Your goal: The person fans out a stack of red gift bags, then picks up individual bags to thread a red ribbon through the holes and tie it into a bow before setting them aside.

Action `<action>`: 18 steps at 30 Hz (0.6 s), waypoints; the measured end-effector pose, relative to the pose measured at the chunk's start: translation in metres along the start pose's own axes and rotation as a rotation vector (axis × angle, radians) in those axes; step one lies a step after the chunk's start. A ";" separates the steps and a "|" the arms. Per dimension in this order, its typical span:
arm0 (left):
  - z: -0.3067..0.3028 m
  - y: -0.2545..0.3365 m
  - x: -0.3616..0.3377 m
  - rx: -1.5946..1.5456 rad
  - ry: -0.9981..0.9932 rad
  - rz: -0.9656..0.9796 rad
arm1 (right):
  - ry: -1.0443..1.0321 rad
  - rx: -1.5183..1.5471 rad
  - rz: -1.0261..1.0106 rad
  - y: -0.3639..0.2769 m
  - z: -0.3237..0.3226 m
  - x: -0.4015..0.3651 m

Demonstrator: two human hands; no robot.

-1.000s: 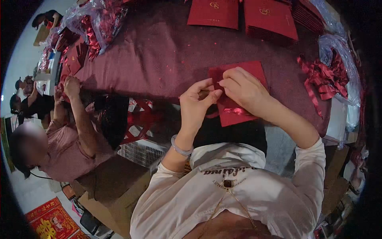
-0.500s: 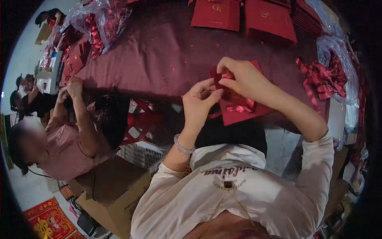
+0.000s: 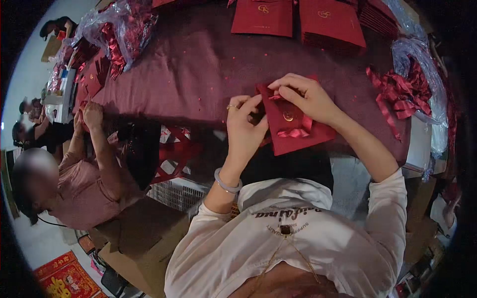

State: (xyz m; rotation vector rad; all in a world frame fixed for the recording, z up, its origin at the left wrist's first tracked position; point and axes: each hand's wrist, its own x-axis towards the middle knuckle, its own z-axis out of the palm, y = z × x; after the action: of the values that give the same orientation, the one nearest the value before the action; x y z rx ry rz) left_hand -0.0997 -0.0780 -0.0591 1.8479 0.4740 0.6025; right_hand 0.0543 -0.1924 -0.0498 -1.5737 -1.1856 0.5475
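A red paper gift bag (image 3: 293, 136) with a gold emblem lies at the table's near edge, tilted toward me. Shiny red ribbon (image 3: 294, 133) crosses its front below the emblem, and a short piece shows near the upper edge. My left hand (image 3: 247, 119) is at the bag's left edge, fingers curled and thumb against it; the fingertips are partly hidden. My right hand (image 3: 310, 98) lies over the bag's upper part, its thumb and index finger closed on the ribbon near the upper left corner.
Stacked red bags (image 3: 333, 25) stand at the back of the maroon-covered table (image 3: 194, 74). Loose red ribbons (image 3: 400, 94) and clear plastic (image 3: 437, 109) lie at right. More plastic-wrapped ribbon (image 3: 119, 37) is at left. A co-worker (image 3: 89, 184) sits at left beside a cardboard box (image 3: 144, 238).
My right hand has turned and flattened, uncovering the bag's gold emblem. My left hand's thumb and fingers have spread slightly at the bag's edge. The view has shifted a little.
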 end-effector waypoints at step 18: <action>-0.077 0.015 0.052 0.291 -0.502 -0.244 | -0.011 0.065 -0.079 0.006 -0.002 -0.003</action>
State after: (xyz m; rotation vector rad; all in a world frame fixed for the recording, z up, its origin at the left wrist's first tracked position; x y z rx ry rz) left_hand -0.1050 0.0039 -0.0131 2.0843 0.4525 -0.1075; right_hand 0.0569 -0.1960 -0.0548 -1.4642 -1.2210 0.5387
